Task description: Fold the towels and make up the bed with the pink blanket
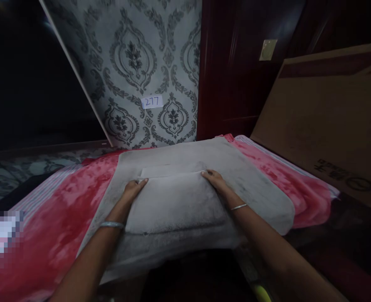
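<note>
A folded light-grey plush cloth [175,203] lies on a larger grey mat [254,184] of similar soft pile. My left hand [134,188] grips the cloth near its far left corner, thumb on top and fingers tucked out of sight. At the far right corner my right hand [215,180] pinches the edge in the same way, its thumb and forefinger showing. Between the hands runs the cloth's straight far edge, with a flat strip of the same grey fabric [169,170] just beyond it. Each wrist wears a silver bangle.
Under the mat spreads a red and pink blanket [78,197] with a striped border. A large cardboard box [326,113] leans at the right. A dark screen [37,79] stands at the left, and patterned wallpaper [135,63] carries a paper label [152,101] reading 277.
</note>
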### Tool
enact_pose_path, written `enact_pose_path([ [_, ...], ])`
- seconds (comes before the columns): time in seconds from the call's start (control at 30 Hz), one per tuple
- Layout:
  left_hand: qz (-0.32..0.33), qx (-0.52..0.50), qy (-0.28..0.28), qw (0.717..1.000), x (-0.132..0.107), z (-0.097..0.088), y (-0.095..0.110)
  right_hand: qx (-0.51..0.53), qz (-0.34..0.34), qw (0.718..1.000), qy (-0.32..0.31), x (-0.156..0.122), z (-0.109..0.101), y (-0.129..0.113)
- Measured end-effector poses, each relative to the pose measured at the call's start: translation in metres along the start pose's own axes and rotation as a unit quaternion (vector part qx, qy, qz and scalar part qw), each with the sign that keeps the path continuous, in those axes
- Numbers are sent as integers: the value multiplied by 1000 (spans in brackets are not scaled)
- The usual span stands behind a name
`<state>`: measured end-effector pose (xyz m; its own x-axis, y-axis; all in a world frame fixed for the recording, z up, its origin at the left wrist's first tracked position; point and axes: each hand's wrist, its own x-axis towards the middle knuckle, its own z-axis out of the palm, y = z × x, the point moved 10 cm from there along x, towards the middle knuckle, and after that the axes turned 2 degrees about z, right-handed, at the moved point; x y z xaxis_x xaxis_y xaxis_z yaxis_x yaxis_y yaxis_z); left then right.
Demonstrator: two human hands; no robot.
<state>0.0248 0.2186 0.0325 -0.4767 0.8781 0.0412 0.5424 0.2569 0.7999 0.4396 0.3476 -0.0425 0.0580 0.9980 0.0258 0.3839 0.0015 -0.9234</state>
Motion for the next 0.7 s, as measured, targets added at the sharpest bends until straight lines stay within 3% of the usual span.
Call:
enact_pose_path([
  [0.13, 19, 63, 57, 996, 6, 4, 8, -24, -25, 999, 24, 1, 4, -14],
  [0.27, 61, 81, 107, 989, -3, -9, 6, -59, -80, 994, 43, -7, 3, -36],
  [0.5, 57, 151, 87, 983, 2, -14, -10, -193, -79, 978, 22, -18, 11, -40],
  [0.6, 160, 208, 90, 961, -5, -8, 20, -285, -129, 950, 9, -27, 15, -56],
  [0.7, 303, 309, 9, 901, -23, 26, 56, -373, -141, 917, -22, -36, 24, -71],
])
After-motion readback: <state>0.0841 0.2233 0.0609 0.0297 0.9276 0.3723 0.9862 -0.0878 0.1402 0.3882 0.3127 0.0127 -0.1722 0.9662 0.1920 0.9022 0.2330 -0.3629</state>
